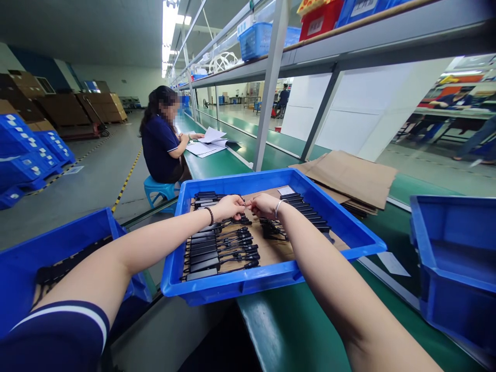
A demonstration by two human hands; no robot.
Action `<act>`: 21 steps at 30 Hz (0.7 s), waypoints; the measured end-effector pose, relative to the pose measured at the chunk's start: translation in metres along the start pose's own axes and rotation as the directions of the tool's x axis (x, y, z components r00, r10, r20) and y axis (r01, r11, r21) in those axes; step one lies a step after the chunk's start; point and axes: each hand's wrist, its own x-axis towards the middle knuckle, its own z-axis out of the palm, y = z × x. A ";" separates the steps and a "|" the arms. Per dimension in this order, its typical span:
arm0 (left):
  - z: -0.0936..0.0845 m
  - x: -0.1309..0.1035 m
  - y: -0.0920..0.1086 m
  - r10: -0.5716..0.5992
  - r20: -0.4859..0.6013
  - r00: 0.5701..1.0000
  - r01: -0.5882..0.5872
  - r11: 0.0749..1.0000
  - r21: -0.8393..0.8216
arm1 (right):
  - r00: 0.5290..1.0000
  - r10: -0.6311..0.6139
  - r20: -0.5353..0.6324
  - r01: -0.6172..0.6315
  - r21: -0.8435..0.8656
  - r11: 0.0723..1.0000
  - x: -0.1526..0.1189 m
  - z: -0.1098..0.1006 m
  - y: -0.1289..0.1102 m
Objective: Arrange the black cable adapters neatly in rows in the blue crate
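- Supporting only part of the blue tray, the green workbench ends beneath it, so the tray's left side overhangs; heavy pressure on that side could tip it.
- Stacked behind and right of the tray, loose cardboard sheets lie close to its far rim and could slide if the tray were shoved back.
- Crossing the tray's near rim, the right forearm could nudge it askew by leaning there; whether they touch, I cannot tell.
- Meeting above the tray's middle, the left hand and the right hand have their fingertips pinched; what, if anything, they grasp is too small to tell. A slack pinch could drop it.
- Lying inside the tray in left and right rows, the black cabled adapters sit close together; a wrist dragging low could knock them crooked.
- Bunched toward the tray's middle, the thin cables could tangle if tugged carelessly.
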 end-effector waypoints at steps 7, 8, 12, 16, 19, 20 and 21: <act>0.001 0.000 -0.002 -0.006 -0.006 1.000 0.006 0.999 0.032 | 0.992 -0.118 -0.031 0.113 -0.137 0.984 0.001 0.000 0.003; 0.001 0.000 -0.002 -0.007 -0.006 1.000 0.007 1.000 0.030 | 0.992 -0.125 -0.026 0.119 -0.161 0.980 0.001 0.000 0.003; 0.001 0.000 0.000 -0.010 0.007 1.000 0.010 1.000 -0.002 | 0.986 -0.158 -0.048 0.145 -0.202 0.969 0.005 0.000 0.007; 0.003 -0.004 0.004 -0.045 0.001 0.999 0.045 0.998 -0.050 | 0.970 -0.241 -0.035 0.220 -0.304 0.927 0.006 0.001 0.007; 0.002 -0.005 0.004 -0.088 0.004 0.996 0.088 0.992 -0.094 | 0.967 -0.249 -0.048 0.215 -0.368 0.905 0.006 0.002 0.006; 0.002 -0.005 0.003 -0.092 0.011 0.996 0.092 0.990 -0.103 | 0.967 -0.248 -0.059 0.208 -0.376 0.903 0.007 0.002 0.005; 0.001 -0.004 0.002 -0.090 0.020 0.996 0.092 0.989 -0.113 | 0.966 -0.248 -0.065 0.205 -0.385 0.900 0.008 0.002 0.005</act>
